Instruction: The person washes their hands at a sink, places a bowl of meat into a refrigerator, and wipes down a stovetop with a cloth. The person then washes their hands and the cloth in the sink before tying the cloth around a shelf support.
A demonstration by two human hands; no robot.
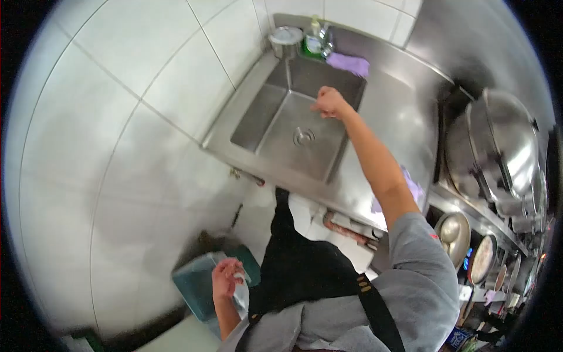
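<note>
Over the steel sink basin [275, 141], my right hand [330, 103] hangs with its fingers curled together, above and beyond the drain [304, 136]. Whether anything is inside those fingers is too small to tell. My left hand [227, 277] is low at the left, above a teal bin [196, 281], its fingers bent around something small and whitish that I cannot make out. A purple cloth [349, 64] lies at the sink's back right edge, beside the faucet [326, 44] and a green soap bottle [312, 42].
A lidded steel container [286, 41] stands at the sink's back left corner. Another purple cloth [412, 185] is partly behind my right arm. Large steel pots [492, 144] and pans [453, 237] stand on the right. Tiled wall [158, 117] rises at left.
</note>
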